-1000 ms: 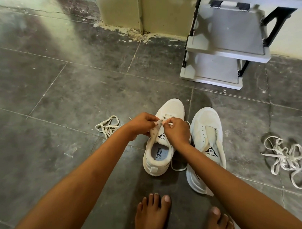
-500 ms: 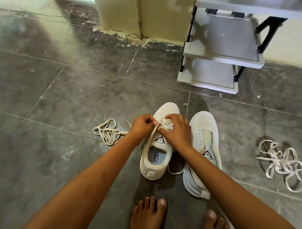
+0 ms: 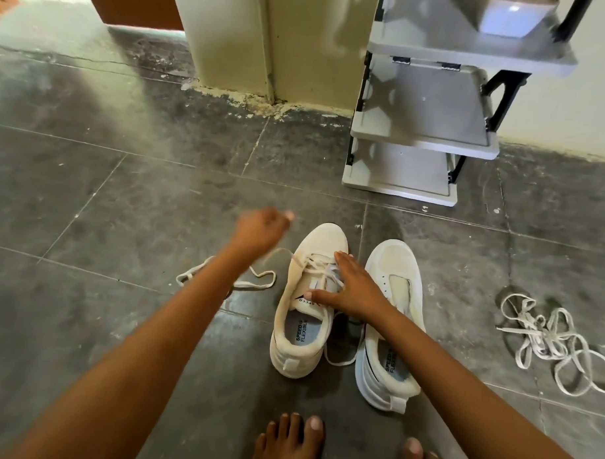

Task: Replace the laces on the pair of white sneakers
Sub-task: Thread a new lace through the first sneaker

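Left hand (image 3: 260, 233) now away from the sneaker (image 3: 323, 243), tight around its lace (image 3: 283, 251); right hand (image 3: 352, 287) flat on it.

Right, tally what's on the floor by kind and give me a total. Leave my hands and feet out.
White sneakers: 2
Loose lace bunches, one right of the shoes, one left and partly behind the forearm: 2
Threaded lace in the left-hand sneaker: 1
Grey shelf rack: 1
Total: 6

Before the one grey rack (image 3: 425, 106): two white sneakers (image 3: 319, 243) (image 3: 394, 260), one threaded lace (image 3: 313, 266), one lace heap (image 3: 551, 344), two hands (image 3: 260, 231) (image 3: 352, 289), two bare feet (image 3: 287, 441) (image 3: 420, 456).
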Tool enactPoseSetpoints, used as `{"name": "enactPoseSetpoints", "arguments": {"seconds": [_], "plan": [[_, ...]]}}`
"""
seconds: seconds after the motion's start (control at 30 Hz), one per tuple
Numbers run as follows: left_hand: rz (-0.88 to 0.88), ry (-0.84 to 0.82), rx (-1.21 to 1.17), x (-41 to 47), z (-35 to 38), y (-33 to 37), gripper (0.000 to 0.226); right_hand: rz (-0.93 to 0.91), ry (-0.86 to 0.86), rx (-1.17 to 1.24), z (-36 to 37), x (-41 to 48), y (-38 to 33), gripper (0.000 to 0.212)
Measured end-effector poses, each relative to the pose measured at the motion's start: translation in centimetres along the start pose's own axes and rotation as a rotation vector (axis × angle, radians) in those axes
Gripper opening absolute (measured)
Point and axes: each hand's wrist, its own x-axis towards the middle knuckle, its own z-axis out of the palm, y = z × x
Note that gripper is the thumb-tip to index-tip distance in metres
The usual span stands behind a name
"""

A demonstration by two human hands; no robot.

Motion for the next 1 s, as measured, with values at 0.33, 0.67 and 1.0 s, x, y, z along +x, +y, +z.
{"name": "enactPoseSetpoints", "arguments": {"seconds": [0.33, 0.67, 1.0], "plan": [[0.009, -0.123, -0.528, -4.9, 2.2, -1.6, 0.021, 0.011, 0.056, -0.093, 0.4, 0.1, -0.1, 0.105], [-0.178, -0.371, 0.115, -13.9, 9.1, -10.7, 0.033, 0.023, 0.028, -0.070, 0.7, 0.2, -0.1, 0.106], [-0.054, -0.111, 0.042, -1.9, 5.2, -2.2, 0.018, 0.032, 0.026, -0.068, 1.1, 0.2, 0.1, 0.109]]}}
